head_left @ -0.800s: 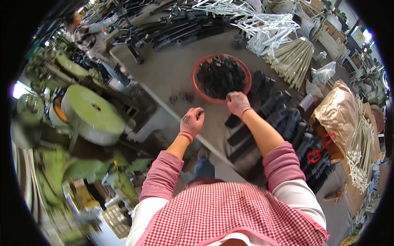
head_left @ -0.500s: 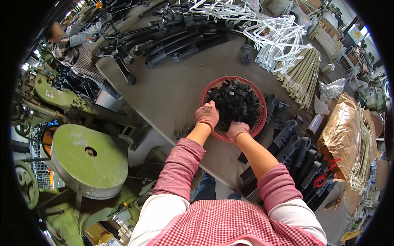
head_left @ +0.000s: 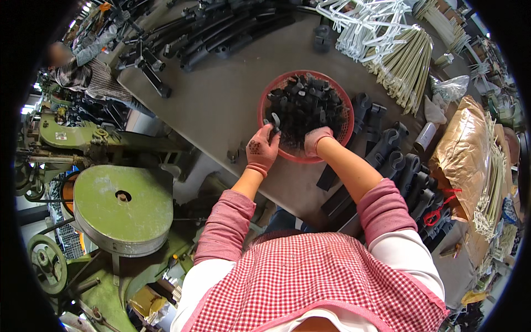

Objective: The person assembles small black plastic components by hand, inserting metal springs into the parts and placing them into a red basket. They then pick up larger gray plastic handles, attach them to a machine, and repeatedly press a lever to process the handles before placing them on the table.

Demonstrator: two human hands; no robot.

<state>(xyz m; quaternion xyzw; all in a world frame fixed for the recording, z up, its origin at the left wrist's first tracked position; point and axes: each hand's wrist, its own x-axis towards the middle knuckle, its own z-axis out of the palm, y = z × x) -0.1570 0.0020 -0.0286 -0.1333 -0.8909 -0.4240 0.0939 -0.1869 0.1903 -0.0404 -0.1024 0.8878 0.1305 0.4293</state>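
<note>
A round red plastic basket (head_left: 262,105) on the table holds many small black parts (head_left: 310,99), which look like curved clips. At its near left rim, my left hand (head_left: 262,148), in a pink glove with dark dots, pinches one small black curved part (head_left: 274,123) between thumb and fingers. My right hand (head_left: 319,139), gloved in pink, reaches over the near rim into the basket. Its fingertips are sunk among the black parts and hidden, so whether they grip one does not show.
Black tubes with curved ends (head_left: 387,166) lie right of the basket; more black tubes (head_left: 221,33), white wire frames (head_left: 365,27) and beige rods (head_left: 406,66) lie farther back. A green machine (head_left: 144,205) stands at left. Beyond it is another person (head_left: 99,77).
My left hand has drawn back from the parts to the near left rim, a small black part now showing in its fingers. My right hand stays in the basket. The whole view has shifted.
</note>
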